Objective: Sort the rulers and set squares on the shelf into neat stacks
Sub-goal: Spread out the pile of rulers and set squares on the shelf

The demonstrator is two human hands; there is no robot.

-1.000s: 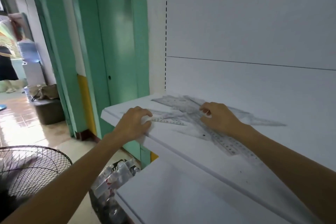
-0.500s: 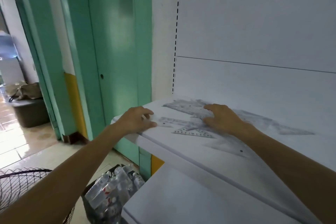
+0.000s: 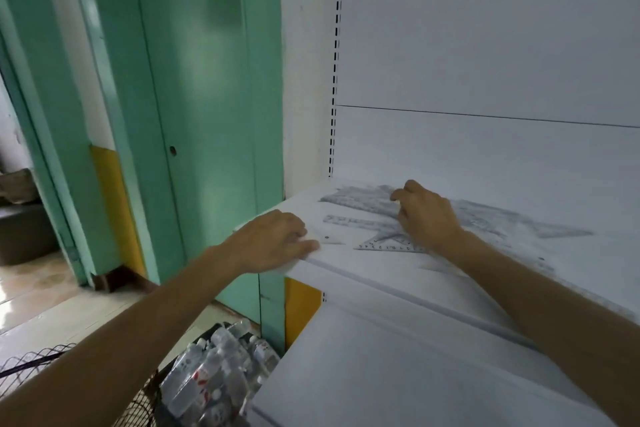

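Note:
A loose pile of clear rulers and set squares [image 3: 360, 199] lies spread over the white shelf [image 3: 374, 276], reaching right to a pointed tip [image 3: 568, 232]. One small set square [image 3: 388, 246] with printed numbers lies near the front. My right hand [image 3: 427, 218] rests on the middle of the pile with fingers curled down; what they grip is hidden. My left hand [image 3: 273, 243] sits at the shelf's front left corner, fingers closed over the end of a clear set square [image 3: 329, 239].
A lower white shelf [image 3: 381, 374] juts out below. A wire basket of plastic bottles [image 3: 214, 374] stands on the floor at the lower left, next to a fan grille [image 3: 31, 364]. A green door [image 3: 207, 114] is left of the shelving.
My right hand has slid further back over the pile, toward the wall. My left hand stays at the shelf corner. The view has swung right and closer.

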